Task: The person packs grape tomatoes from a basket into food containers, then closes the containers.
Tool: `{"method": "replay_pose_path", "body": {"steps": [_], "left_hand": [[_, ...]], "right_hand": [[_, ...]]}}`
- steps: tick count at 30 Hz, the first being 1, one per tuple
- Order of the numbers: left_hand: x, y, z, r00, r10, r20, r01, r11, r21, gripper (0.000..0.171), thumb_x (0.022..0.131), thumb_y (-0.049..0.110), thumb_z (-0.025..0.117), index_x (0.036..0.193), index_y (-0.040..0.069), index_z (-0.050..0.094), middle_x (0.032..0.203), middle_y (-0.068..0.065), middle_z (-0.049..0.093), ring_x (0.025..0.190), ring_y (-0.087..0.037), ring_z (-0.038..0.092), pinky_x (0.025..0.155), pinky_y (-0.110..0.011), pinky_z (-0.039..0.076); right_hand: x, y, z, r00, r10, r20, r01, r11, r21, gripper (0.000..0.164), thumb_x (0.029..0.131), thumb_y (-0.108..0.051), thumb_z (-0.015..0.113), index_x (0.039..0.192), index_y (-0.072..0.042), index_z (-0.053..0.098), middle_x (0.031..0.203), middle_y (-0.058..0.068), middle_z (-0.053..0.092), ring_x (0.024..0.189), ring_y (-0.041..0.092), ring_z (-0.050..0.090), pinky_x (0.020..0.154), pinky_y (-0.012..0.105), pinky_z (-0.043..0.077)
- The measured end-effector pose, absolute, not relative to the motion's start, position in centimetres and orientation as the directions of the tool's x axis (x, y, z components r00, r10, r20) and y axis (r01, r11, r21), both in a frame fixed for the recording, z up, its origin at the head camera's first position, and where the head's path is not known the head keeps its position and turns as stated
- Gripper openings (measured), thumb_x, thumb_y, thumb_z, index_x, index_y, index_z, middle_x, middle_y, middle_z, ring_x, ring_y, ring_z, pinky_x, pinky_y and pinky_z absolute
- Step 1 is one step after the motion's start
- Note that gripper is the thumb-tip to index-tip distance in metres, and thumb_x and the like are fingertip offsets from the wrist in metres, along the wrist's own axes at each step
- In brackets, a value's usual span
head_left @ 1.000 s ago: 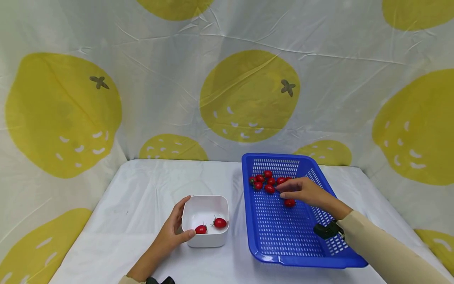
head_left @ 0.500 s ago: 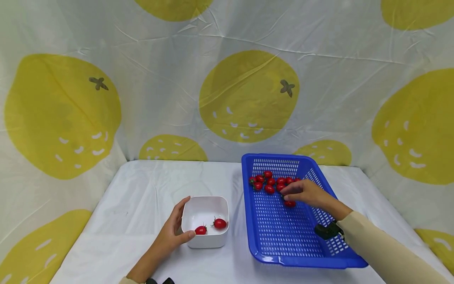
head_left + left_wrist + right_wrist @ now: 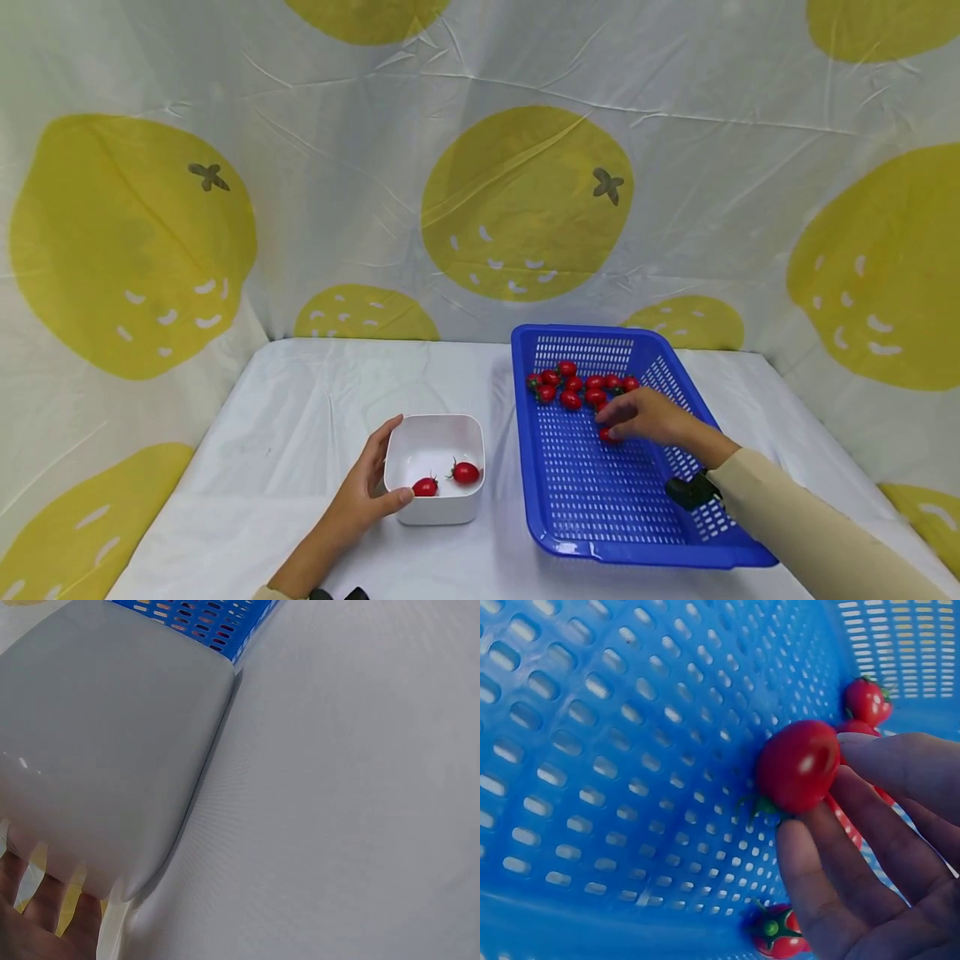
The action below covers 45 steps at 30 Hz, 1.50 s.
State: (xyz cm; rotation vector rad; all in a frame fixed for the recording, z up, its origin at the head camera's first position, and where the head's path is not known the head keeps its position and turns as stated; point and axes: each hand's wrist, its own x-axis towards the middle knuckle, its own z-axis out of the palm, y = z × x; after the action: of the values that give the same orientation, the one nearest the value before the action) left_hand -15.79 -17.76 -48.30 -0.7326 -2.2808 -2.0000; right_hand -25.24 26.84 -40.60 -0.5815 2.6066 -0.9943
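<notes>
My left hand holds a square white plastic container, its thumb at the near rim and its fingers round the left side. In the left wrist view those fingers lie against the container's wall. Two cherry tomatoes lie inside. Over the blue basket, my right hand reaches down with fingers loosely bent and thumb apart from them. Right at its thumb tip sits a cherry tomato, with the fingertips just behind and below it.
Several more cherry tomatoes cluster at the basket's far end. The basket's raised walls surround the right hand. A white cloth covers the table, and a lemon-print curtain hangs behind it.
My right hand has shifted slightly right and toward me, uncovering tomatoes behind it. The cherry tomato at its thumb has moved a little nearer me. The left hand stays put.
</notes>
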Motion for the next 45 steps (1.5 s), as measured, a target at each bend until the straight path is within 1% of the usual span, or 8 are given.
{"method": "replay_pose_path", "body": {"steps": [4,9,18,29,34,37,41,45], "left_hand": [[-15.8,-17.7,-48.4,-0.887,0.333,0.320,0.359,0.060,0.932,0.086,0.082,0.005,0.067,0.153,0.024,0.021,0.154,-0.017,0.028,0.141,-0.038,0.025,0.110,-0.021,0.027],[-15.8,-17.7,-48.5,-0.884,0.334,0.326,0.362,0.049,0.931,0.087,0.082,0.005,0.068,0.153,0.017,0.020,0.153,-0.019,0.029,0.139,-0.043,0.026,0.110,-0.021,0.027],[-15.6,-17.7,-48.4,-0.888,0.334,0.318,0.355,0.056,0.933,0.086,0.082,0.005,0.067,0.153,0.024,0.021,0.153,-0.017,0.029,0.139,-0.040,0.027,0.110,-0.020,0.027],[-15.6,-17.7,-48.3,-0.892,0.330,0.307,0.350,0.075,0.934,0.086,0.083,0.006,0.067,0.153,0.025,0.021,0.154,-0.015,0.027,0.142,-0.035,0.023,0.110,-0.020,0.026],[-15.5,-17.6,-48.2,-0.898,0.324,0.297,0.342,0.093,0.935,0.086,0.083,0.007,0.067,0.154,0.019,0.019,0.156,-0.012,0.026,0.144,-0.033,0.020,0.109,-0.019,0.025],[-15.5,-17.6,-48.2,-0.899,0.321,0.298,0.343,0.092,0.935,0.086,0.083,0.007,0.067,0.154,0.018,0.019,0.156,-0.013,0.026,0.143,-0.035,0.021,0.109,-0.019,0.025],[-15.5,-17.6,-48.2,-0.898,0.320,0.303,0.346,0.084,0.935,0.087,0.083,0.007,0.068,0.154,0.018,0.019,0.155,-0.015,0.026,0.142,-0.037,0.022,0.109,-0.019,0.025],[-15.7,-17.7,-48.3,-0.891,0.326,0.315,0.357,0.077,0.931,0.086,0.083,0.006,0.068,0.153,0.022,0.020,0.155,-0.013,0.027,0.143,-0.036,0.022,0.109,-0.019,0.025]], "right_hand": [[-25.1,26.6,-40.8,-0.871,-0.469,-0.142,-0.271,0.703,-0.658,0.022,0.082,-0.003,0.073,0.104,-0.002,0.073,0.099,0.010,0.071,0.087,0.023,0.067,0.079,0.040,0.056],[-25.1,26.2,-41.3,-0.864,-0.483,-0.144,-0.291,0.710,-0.641,0.021,0.082,-0.007,0.075,0.103,-0.004,0.074,0.096,0.005,0.071,0.084,0.019,0.065,0.079,0.040,0.055],[-25.0,25.8,-41.8,-0.855,-0.495,-0.156,-0.290,0.705,-0.647,0.023,0.081,-0.006,0.076,0.104,-0.003,0.073,0.097,0.004,0.071,0.086,0.018,0.064,0.082,0.042,0.054],[-25.1,25.8,-41.6,-0.844,-0.521,-0.124,-0.327,0.684,-0.652,0.023,0.082,-0.008,0.075,0.105,-0.002,0.073,0.096,0.004,0.071,0.086,0.018,0.065,0.080,0.038,0.055],[-25.3,25.8,-41.6,-0.844,-0.525,-0.107,-0.331,0.669,-0.665,0.025,0.083,-0.011,0.075,0.106,-0.003,0.072,0.098,0.005,0.071,0.088,0.019,0.065,0.080,0.037,0.055],[-25.4,25.7,-41.5,-0.845,-0.524,-0.103,-0.330,0.663,-0.672,0.026,0.084,-0.014,0.074,0.108,-0.004,0.072,0.100,0.005,0.071,0.089,0.018,0.065,0.080,0.033,0.055],[-25.3,25.6,-41.1,-0.845,-0.527,-0.086,-0.333,0.646,-0.687,0.029,0.084,-0.016,0.074,0.110,-0.003,0.072,0.103,0.007,0.071,0.091,0.020,0.064,0.078,0.029,0.055],[-25.2,25.4,-40.7,-0.848,-0.525,-0.071,-0.336,0.637,-0.694,0.030,0.085,-0.018,0.074,0.111,-0.002,0.071,0.106,0.007,0.071,0.095,0.022,0.064,0.079,0.030,0.055]]}}
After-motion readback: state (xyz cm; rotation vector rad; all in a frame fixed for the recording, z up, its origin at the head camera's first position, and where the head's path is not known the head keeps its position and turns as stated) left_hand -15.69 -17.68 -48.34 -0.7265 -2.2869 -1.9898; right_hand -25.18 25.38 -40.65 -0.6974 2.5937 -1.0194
